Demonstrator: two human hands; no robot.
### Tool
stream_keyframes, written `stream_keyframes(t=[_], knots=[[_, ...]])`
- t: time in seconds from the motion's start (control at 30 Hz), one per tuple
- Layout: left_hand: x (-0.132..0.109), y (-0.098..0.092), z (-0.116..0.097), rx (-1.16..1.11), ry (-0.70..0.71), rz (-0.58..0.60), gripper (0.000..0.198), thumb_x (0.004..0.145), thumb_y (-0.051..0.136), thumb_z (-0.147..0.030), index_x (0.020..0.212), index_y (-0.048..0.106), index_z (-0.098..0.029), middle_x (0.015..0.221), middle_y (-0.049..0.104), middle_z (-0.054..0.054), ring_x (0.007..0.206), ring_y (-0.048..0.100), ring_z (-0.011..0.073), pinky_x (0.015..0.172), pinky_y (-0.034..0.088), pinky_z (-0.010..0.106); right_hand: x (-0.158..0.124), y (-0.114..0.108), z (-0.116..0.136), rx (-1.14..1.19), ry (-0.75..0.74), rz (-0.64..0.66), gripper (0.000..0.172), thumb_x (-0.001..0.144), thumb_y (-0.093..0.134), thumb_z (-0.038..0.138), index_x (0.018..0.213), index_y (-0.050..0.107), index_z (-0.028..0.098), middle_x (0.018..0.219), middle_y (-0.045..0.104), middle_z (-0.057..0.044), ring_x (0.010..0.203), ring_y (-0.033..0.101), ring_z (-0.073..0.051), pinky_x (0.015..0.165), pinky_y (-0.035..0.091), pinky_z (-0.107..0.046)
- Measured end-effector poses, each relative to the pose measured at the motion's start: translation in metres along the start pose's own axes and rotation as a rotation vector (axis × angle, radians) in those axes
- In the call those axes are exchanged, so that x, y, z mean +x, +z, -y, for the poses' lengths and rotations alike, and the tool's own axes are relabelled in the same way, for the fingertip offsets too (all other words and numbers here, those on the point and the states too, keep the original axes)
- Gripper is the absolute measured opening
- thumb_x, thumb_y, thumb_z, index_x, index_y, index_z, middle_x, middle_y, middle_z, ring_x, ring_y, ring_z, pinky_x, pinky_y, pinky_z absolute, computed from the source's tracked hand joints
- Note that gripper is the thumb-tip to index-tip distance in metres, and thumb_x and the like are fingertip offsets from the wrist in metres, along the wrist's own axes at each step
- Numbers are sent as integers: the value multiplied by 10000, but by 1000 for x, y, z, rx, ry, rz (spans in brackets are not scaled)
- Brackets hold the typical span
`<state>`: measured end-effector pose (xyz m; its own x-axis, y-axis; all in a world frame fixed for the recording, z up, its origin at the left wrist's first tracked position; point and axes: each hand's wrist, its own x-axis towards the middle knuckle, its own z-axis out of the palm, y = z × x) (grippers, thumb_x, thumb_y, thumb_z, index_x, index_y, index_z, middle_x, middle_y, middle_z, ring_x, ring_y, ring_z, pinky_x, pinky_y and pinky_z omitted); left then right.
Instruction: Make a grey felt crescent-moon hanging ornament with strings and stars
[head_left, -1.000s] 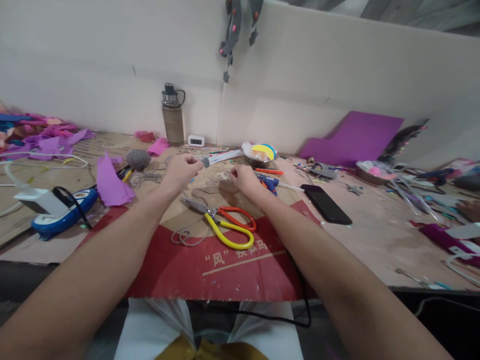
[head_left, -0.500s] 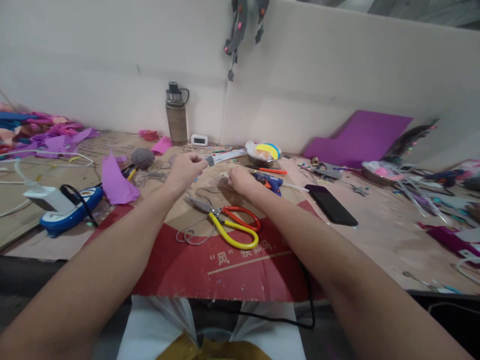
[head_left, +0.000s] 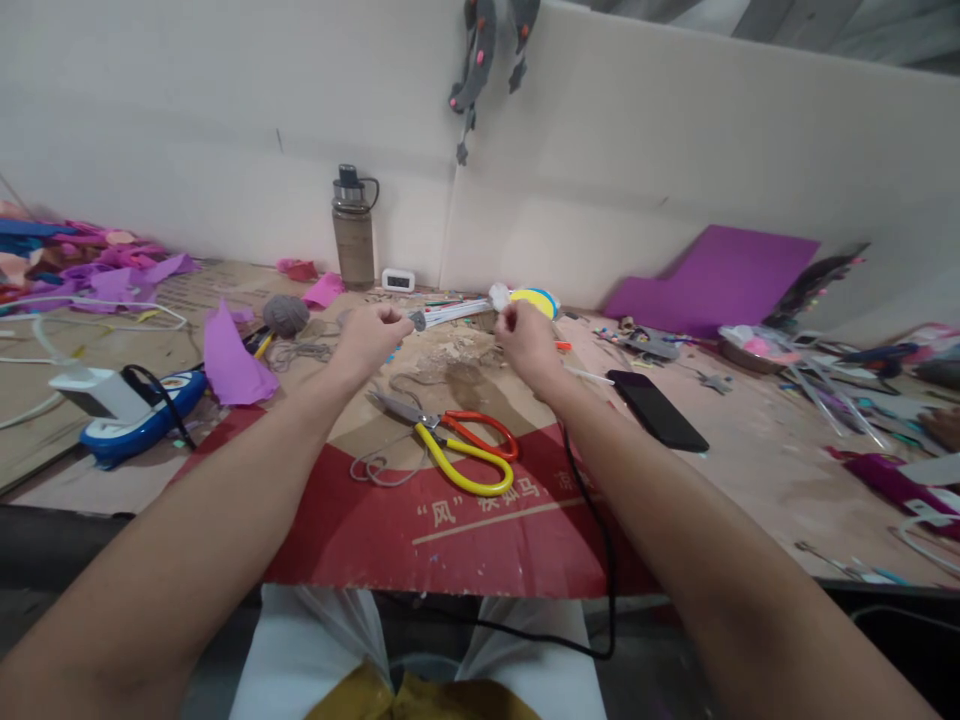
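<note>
My left hand [head_left: 369,342] is pinched on a small grey felt piece [head_left: 418,320], which sticks out past its fingertips. To the right, my right hand [head_left: 529,345] is closed, fingertips together, in front of a bowl's yellow and blue contents [head_left: 538,299]. Anything between those fingers is too small to make out. Below both hands lie scissors [head_left: 450,440] with one red and one yellow handle, blades apart. Thin grey yarn [head_left: 375,470] loops beside them. White sticks [head_left: 457,312] lie beyond the left fingertips. The glue gun is hidden behind my right hand and forearm.
A black phone [head_left: 658,410] lies right of my right forearm. Toward the left are a yarn ball [head_left: 286,315], purple felt [head_left: 237,355] and a blue power strip [head_left: 142,418]. A bottle [head_left: 353,235] stands by the wall. A black cord [head_left: 606,540] hangs over the table edge.
My right hand has moved right and away from me, from the table middle to in front of the bowl, now covering the glue gun. My left hand has stayed with the felt piece.
</note>
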<state>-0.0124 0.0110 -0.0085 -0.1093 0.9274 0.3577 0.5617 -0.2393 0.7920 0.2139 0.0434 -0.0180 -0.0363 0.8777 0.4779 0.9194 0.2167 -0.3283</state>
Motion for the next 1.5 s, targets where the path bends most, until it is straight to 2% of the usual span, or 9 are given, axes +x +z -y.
stream_keyframes(t=[0.07, 0.17, 0.5, 0.7, 0.83, 0.97, 1.13, 1.27, 1.5], knots=[[1, 0, 1, 1, 7, 4, 129, 668, 593, -290, 607, 590, -176, 557, 575, 11, 554, 497, 132, 537, 361, 257, 1, -5, -5, 76, -1, -18, 281, 895, 359, 171, 1055, 579, 101, 922, 683, -112, 808, 610, -163, 723, 440, -239], [2, 2, 4, -15, 13, 17, 168, 667, 609, -331, 608, 581, -176, 557, 576, 7, 541, 493, 130, 533, 358, 258, -2, -4, -5, 95, -131, 167, 304, 893, 381, 155, 1122, 577, 122, 900, 697, -67, 785, 623, -141, 721, 450, -220], [0, 1, 1, 7, 15, 9, 147, 665, 600, -298, 590, 581, -173, 541, 568, 3, 521, 490, 126, 531, 350, 259, -3, 26, 30, -373, -381, 410, 267, 834, 474, 23, 965, 704, 60, 1031, 681, -206, 952, 638, -240, 838, 464, -318], [0, 0, -1, -1, 23, 5, 142, 670, 597, -292, 596, 584, -171, 547, 570, 2, 540, 497, 132, 549, 350, 268, 7, 35, 29, -478, -472, 522, 227, 915, 480, 142, 1053, 653, 90, 1093, 644, -149, 1025, 604, -238, 889, 480, -374], [0, -1, -1, -1, 26, 8, 138, 673, 598, -282, 596, 585, -168, 540, 562, 2, 545, 496, 132, 550, 346, 268, 12, 40, 26, -480, -472, 554, 371, 895, 572, 358, 1195, 558, 140, 1190, 579, -102, 1013, 596, -209, 849, 516, -412], [-1, -1, -2, -10, 1, 3, 142, 674, 598, -278, 585, 573, -171, 531, 554, -1, 530, 491, 127, 549, 351, 270, 15, 31, 20, -442, -453, 498, 198, 871, 535, 157, 991, 670, 73, 1020, 667, -160, 961, 629, -229, 831, 471, -317], [-1, 0, 0, 10, 27, 10, 136, 674, 596, -290, 605, 595, -173, 556, 584, 8, 557, 517, 138, 563, 373, 269, 20, 17, 12, -396, -433, 436, 275, 877, 453, 130, 1021, 686, 103, 1025, 694, -145, 931, 640, -203, 818, 438, -259], [0, 1, 3, 9, 30, 12, 134, 673, 597, -295, 618, 600, -173, 567, 595, 13, 564, 520, 138, 547, 373, 260, 19, 28, 16, -392, -461, 499, 326, 849, 497, 102, 1096, 692, 187, 1099, 694, -88, 1014, 624, -172, 839, 419, -210], [-1, -1, -1, -5, 22, 15, 153, 675, 578, -293, 593, 575, -164, 534, 546, -1, 544, 483, 122, 535, 342, 251, 27, 38, 33, -513, -406, 638, 263, 794, 592, 133, 1018, 726, 108, 1024, 711, -160, 910, 669, -225, 751, 466, -238]])
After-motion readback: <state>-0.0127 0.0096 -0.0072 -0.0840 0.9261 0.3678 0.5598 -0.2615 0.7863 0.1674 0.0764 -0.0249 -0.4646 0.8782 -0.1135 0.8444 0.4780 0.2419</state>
